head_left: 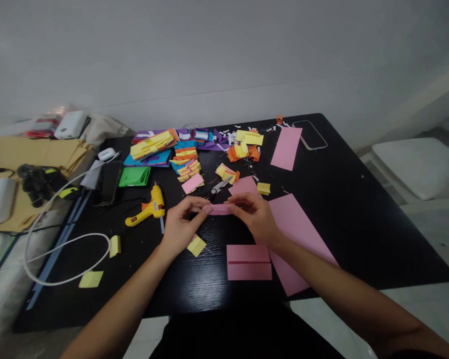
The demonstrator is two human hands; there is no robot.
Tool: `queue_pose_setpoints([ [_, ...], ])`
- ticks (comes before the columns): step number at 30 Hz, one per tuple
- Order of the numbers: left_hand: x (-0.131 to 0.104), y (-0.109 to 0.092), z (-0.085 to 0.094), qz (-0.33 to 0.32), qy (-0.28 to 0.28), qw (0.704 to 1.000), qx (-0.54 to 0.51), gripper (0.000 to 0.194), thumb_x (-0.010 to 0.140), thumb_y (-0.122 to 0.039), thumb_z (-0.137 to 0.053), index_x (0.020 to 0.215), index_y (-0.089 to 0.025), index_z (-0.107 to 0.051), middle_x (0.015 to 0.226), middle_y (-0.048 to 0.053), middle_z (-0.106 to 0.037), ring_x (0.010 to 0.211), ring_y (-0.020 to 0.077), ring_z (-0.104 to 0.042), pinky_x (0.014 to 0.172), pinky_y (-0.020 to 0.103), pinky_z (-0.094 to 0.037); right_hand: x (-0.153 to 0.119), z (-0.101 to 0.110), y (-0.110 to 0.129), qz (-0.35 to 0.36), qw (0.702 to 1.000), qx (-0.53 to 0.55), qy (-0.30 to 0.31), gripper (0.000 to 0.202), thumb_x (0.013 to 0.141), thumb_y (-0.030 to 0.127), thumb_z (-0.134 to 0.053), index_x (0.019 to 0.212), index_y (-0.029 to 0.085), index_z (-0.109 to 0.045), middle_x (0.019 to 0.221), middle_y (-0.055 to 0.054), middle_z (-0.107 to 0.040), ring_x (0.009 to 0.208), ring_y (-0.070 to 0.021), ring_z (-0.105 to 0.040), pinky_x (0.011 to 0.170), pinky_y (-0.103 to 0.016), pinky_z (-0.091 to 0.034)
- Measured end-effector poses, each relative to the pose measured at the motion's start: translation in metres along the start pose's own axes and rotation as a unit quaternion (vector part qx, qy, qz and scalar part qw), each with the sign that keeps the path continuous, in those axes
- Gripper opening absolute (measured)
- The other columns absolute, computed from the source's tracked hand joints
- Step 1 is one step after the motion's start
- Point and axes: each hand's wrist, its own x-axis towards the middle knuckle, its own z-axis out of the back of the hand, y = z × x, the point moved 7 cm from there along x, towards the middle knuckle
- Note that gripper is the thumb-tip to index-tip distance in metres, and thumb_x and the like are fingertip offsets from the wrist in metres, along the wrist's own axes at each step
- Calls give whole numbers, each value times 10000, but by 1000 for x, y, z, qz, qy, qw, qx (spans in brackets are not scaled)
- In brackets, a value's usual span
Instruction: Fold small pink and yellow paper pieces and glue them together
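Sprawling counter: black, scraps littering the back.
Big sheet: near the front edge, right forearm crossing over it; a careless sweep could probably drag it off.
Left hand: thumb near side, fingers behind, pinching one end of the pink strip.
Right hand: same pinch, other end, wrist angled in.
Strip: level between both hands; uneven squeezing might crease it, imo.

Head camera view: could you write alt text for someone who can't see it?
A person's left hand and right hand hold a small piece of pink paper over a black table. Around them lie larger pink sheets, a yellow glue gun, scissors and colourful folded paper.
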Motion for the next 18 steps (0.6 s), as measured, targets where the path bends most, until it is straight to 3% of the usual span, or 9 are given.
queue_pose_setpoints([
  [5,-1,-3,0,-26,2,999,26,137,873,-291,-772,965,-192,-749,914,29,-776,768,134,-698,747,250,-579,2,0,-8,-18,1000,-9,4,285,766,431,-850,919,200,-786,890,-48,-803,842,-205,-759,824,-350,-614],
  [10,0,-8,-6,-43,41,995,80,190,890,-294,-749,1054,-199,-769,971,43,-794,827,166,-719,766,269,-560,-3,-2,-3,30,998,-50,7,213,818,410,-807,879,207,-789,856,-32,-797,795,-192,-738,763,-313,-592],
  [14,-2,-12,-13,-65,81,990,94,127,931,-284,-705,967,-202,-794,916,39,-800,838,174,-733,776,270,-556,-8,-8,2,62,995,-77,28,174,865,388,-771,897,218,-787,846,-23,-790,759,-178,-724,719,-295,-573],
  [18,-3,-16,-12,-87,72,988,104,117,936,-263,-698,931,-193,-792,871,34,-793,788,161,-721,749,256,-553,-8,-8,4,74,993,-87,34,163,881,379,-757,902,220,-788,850,-25,-793,750,-179,-721,712,-298,-568],
])
